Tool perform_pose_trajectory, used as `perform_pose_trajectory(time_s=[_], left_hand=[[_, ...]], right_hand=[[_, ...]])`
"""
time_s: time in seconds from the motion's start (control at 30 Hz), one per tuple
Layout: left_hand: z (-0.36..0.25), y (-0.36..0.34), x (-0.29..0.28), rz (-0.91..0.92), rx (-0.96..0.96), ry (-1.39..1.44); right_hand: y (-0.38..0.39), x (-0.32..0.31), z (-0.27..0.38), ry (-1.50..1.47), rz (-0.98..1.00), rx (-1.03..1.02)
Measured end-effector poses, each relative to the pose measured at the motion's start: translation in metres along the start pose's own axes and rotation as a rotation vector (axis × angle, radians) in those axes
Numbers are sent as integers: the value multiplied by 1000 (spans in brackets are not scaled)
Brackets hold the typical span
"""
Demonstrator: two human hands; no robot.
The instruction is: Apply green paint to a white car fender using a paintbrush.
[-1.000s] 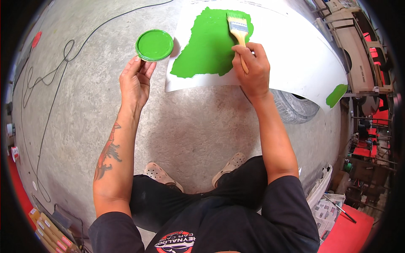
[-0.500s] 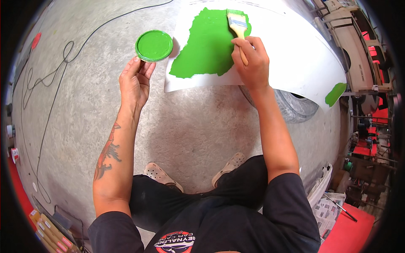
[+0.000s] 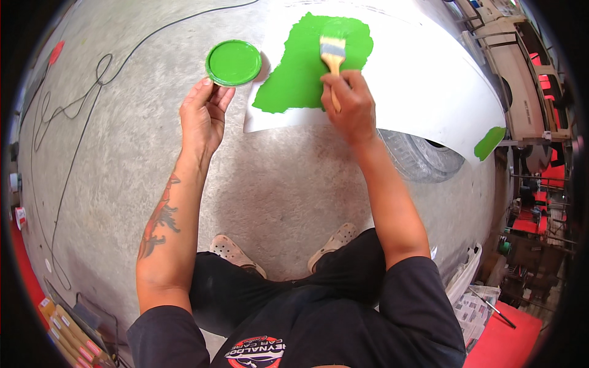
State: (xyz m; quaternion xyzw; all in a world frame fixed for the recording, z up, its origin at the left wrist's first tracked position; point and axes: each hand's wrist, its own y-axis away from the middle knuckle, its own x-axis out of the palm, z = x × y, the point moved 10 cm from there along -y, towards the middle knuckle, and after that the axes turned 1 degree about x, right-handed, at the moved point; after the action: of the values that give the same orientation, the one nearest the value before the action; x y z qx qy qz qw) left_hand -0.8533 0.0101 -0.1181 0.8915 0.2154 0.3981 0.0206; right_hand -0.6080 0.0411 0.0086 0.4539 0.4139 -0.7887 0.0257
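My left hand (image 3: 204,116) grips a round paint tin (image 3: 234,63) from its near side, fingers partly under it. Green paint fills it almost to the green-coated rim; its depth is hidden. My right hand (image 3: 351,104) is closed round the wooden handle of a flat paintbrush (image 3: 333,52). The bristles lie on the wet green patch (image 3: 288,80) covering the left part of a large, curved white panel (image 3: 423,80). A smaller green patch (image 3: 489,143) marks the panel's right corner.
A grey tyre (image 3: 423,158) shows under the panel's near edge. On the concrete floor at left lies a black cable (image 3: 70,165). Newspaper (image 3: 472,313) and a red sheet (image 3: 506,337) are at lower right, cardboard boxes (image 3: 67,331) at lower left. Racks with parts (image 3: 540,184) line the right.
My right hand has drawn the paintbrush left and slightly nearer, and green now covers more of the patch's right side. The paint tin has shifted slightly right and farther in view.
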Motion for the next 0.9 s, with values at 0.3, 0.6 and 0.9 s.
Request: perform_pose_trajectory(time_s=[0.3, 0.6, 0.9], left_hand=[[10, 4, 10, 87, -79, -35], [23, 13, 27, 168, -125, -272], [27, 16, 33, 198, -97, -377]], right_hand=[[-2, -54, -36, -699, -152, 564], [-23, -44, -3, -605, 104, 375], [-23, -28, 32, -411, 213, 57]])
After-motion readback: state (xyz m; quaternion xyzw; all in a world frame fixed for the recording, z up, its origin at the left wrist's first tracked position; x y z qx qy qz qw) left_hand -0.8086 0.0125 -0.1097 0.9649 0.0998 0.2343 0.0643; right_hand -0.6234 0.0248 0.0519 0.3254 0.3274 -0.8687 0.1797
